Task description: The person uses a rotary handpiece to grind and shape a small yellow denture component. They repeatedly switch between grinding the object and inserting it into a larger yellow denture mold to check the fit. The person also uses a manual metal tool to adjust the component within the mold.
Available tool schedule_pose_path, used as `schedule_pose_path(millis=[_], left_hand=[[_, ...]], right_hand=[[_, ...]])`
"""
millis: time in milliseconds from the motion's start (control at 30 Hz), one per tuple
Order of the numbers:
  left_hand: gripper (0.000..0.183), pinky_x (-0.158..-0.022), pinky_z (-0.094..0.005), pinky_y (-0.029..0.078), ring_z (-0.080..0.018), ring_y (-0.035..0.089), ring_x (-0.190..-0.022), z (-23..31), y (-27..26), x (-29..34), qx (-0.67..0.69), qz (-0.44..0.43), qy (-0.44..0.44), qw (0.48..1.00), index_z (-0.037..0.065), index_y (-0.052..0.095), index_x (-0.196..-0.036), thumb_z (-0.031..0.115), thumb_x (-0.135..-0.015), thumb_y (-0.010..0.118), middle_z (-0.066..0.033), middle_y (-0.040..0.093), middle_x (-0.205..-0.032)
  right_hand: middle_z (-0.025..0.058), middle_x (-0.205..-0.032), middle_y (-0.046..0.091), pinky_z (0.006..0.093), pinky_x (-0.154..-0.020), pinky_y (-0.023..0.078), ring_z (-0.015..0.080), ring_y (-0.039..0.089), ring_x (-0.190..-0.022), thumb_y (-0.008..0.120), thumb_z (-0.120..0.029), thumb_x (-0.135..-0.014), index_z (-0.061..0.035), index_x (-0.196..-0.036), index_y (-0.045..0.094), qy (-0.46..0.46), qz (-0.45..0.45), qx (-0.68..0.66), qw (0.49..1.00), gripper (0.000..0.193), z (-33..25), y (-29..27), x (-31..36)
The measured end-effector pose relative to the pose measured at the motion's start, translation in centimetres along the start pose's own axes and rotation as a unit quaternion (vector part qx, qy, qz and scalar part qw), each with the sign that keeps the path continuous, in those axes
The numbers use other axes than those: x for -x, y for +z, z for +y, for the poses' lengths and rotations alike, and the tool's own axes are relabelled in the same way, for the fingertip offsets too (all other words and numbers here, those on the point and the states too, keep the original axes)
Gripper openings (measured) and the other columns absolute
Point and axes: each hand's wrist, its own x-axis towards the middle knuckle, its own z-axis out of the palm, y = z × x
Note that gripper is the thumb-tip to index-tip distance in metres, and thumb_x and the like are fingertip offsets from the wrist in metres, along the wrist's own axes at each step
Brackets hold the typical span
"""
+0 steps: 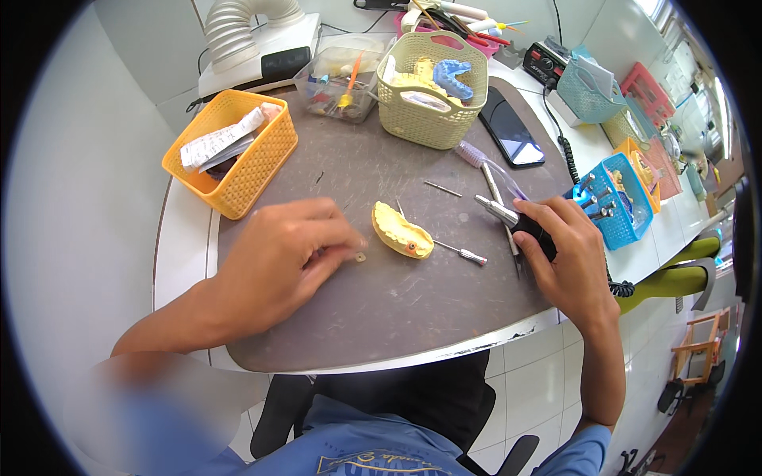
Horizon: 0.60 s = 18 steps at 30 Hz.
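In my right hand (565,246) is a dental handpiece (498,209) with a silver nose and dark body, its tip pointing left over the bench. My left hand (290,250) has its fingers drawn together in a pinch, low over the mat. A tiny beige piece (360,257) shows at those fingertips; whether it is gripped or lies on the mat, I cannot tell. Between the hands lies a yellow plaster dental model (397,226) with a small reddish-brown spot at its near end. Beside it, a small screwdriver (471,256) points its shaft toward the model.
A thin metal rod (443,189), a purple-bristled brush (471,154) and a phone (512,131) lie farther back. Around the rim stand an orange basket (274,163), a clear tub (349,109), a green basket (429,125) with models, and a blue basket (623,230).
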Motion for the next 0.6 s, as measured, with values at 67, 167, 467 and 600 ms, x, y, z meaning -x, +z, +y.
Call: schedule_pose_path(millis=[67,167,467,600], left_hand=[[0.007,-0.07,-0.032,0.053,-0.0211,0.068,-0.08,-0.4,0.3,0.1,0.018,-0.003,0.013,1.0,0.002,0.076,-0.094,-0.001,-0.088,0.073,-0.0081,0.07,-0.089],[0.008,-0.07,-0.0316,0.053,-0.0201,0.068,-0.082,-0.6,0.4,0.1,0.006,-0.013,0.031,0.999,0.002,0.075,-0.094,-0.002,-0.087,0.073,-0.0067,0.07,-0.092],[0.022,-0.077,-0.0322,0.055,-0.0208,0.068,-0.092,0.2,1.2,-0.3,0.038,0.076,0.027,0.996,0.006,0.069,-0.092,-0.004,-0.075,0.077,-0.0061,0.067,-0.113],[0.028,-0.082,-0.0332,0.055,-0.0252,0.067,-0.1,0.2,1.9,-0.6,-0.006,0.124,0.11,0.986,0.008,0.068,-0.091,-0.004,-0.068,0.08,-0.0072,0.068,-0.115]], right_hand=[[0.0127,-0.1,0.067,0.0414,-0.081,0.052,0.0304,0.064,-0.093,0.076,-0.01,-0.086,-0.0024,-0.118,0.07,-0.002,0.054,0.007,0.999,0.033,-0.8,0.0,-0.2],[0.0119,-0.102,0.068,0.0412,-0.081,0.053,0.0297,0.065,-0.094,0.078,-0.01,-0.084,-0.0033,-0.116,0.071,-0.025,0.064,-0.031,0.997,0.033,-2.1,-0.2,-0.4],[0.0084,-0.096,0.067,0.0387,-0.08,0.049,0.0259,0.063,-0.09,0.082,-0.019,-0.079,-0.0069,-0.102,0.069,-0.122,0.006,-0.082,0.989,0.03,-5.7,3.6,-2.6],[0.0061,-0.09,0.066,0.0383,-0.078,0.046,0.0248,0.063,-0.087,0.082,-0.019,-0.077,-0.0077,-0.097,0.067,-0.137,0.004,-0.115,0.984,0.028,-6.4,4.3,-3.1]])
